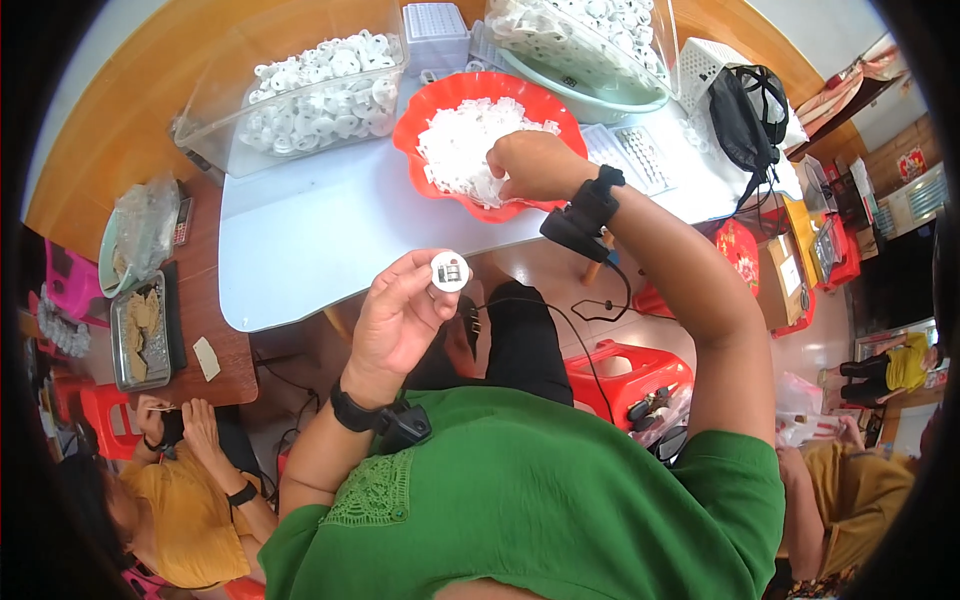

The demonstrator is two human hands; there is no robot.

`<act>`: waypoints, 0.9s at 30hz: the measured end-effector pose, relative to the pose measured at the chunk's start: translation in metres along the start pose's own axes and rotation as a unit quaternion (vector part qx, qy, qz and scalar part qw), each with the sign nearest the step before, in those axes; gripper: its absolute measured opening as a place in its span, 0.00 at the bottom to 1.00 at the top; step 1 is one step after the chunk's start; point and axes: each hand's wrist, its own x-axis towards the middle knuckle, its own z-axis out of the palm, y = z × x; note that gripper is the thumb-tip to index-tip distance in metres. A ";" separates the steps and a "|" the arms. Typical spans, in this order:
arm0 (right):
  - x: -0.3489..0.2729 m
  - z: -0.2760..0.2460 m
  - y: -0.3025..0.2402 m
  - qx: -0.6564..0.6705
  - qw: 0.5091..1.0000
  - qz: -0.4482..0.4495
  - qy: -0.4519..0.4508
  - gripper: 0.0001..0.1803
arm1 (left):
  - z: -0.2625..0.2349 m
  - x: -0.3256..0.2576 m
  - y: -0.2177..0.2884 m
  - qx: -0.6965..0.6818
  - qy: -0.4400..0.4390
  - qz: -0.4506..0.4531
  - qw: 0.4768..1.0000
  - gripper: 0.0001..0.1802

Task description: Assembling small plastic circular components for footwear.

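Note:
Between the thumb and fingers of my left hand [396, 305] is a small round white plastic housing [450, 271], its open face showing small metal and dark parts inside. It is held in front of the table's near edge. My right hand [540, 165] reaches into a red wavy-rimmed bowl [405, 140] heaped with small translucent white plastic pieces [470, 150]. Its fingers are curled and pressed together at the near right of the heap. What they pinch, if anything, is hidden by the hand.
A clear bin [215, 135] of round white parts stands left of the bowl; another clear bin [580, 40] leans over a pale green basin [600, 105] behind it. A tray of small parts [640, 155] and a black bag [745, 115] lie rightward. Another person [190, 490] works at lower left.

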 end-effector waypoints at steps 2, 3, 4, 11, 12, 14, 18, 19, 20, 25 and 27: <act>0.000 -0.002 -0.001 0.013 1.000 -0.006 0.007 0.09 | -0.001 0.001 0.000 -0.003 0.002 -0.007 1.000 0.14; -0.001 -0.003 -0.001 0.027 0.999 -0.013 0.018 0.07 | -0.001 0.001 0.000 0.001 0.002 -0.008 1.000 0.14; -0.001 -0.002 0.001 0.027 0.999 -0.011 0.016 0.07 | -0.002 0.001 -0.001 0.005 0.001 -0.009 1.000 0.14; -0.001 0.014 0.024 0.077 0.993 -0.024 0.092 0.03 | -0.004 0.001 -0.003 0.006 -0.004 -0.014 1.000 0.16; 0.001 0.018 0.023 0.075 0.991 -0.022 0.107 0.03 | 0.001 -0.001 -0.002 -0.004 -0.002 -0.009 1.000 0.14; 0.001 0.016 0.019 0.072 0.989 -0.012 0.125 0.04 | -0.001 -0.002 -0.002 -0.019 -0.004 -0.004 1.000 0.14; -0.010 0.004 0.018 0.080 0.978 0.020 0.189 0.03 | -0.003 -0.001 -0.003 -0.009 -0.013 -0.001 1.000 0.16; -0.012 0.000 0.016 0.078 0.972 0.010 0.222 0.04 | -0.003 -0.002 -0.004 -0.008 -0.015 -0.003 1.000 0.16; -0.017 -0.002 0.013 0.094 0.966 0.005 0.242 0.06 | -0.003 -0.003 -0.004 -0.006 -0.012 -0.003 1.000 0.16; -0.031 -0.027 0.006 0.268 0.950 0.049 0.152 0.06 | -0.001 -0.005 -0.006 -0.003 -0.008 -0.003 1.000 0.16; -0.034 -0.026 0.004 0.396 0.909 0.084 0.097 0.06 | 0.000 -0.005 -0.005 -0.003 -0.017 -0.004 1.000 0.15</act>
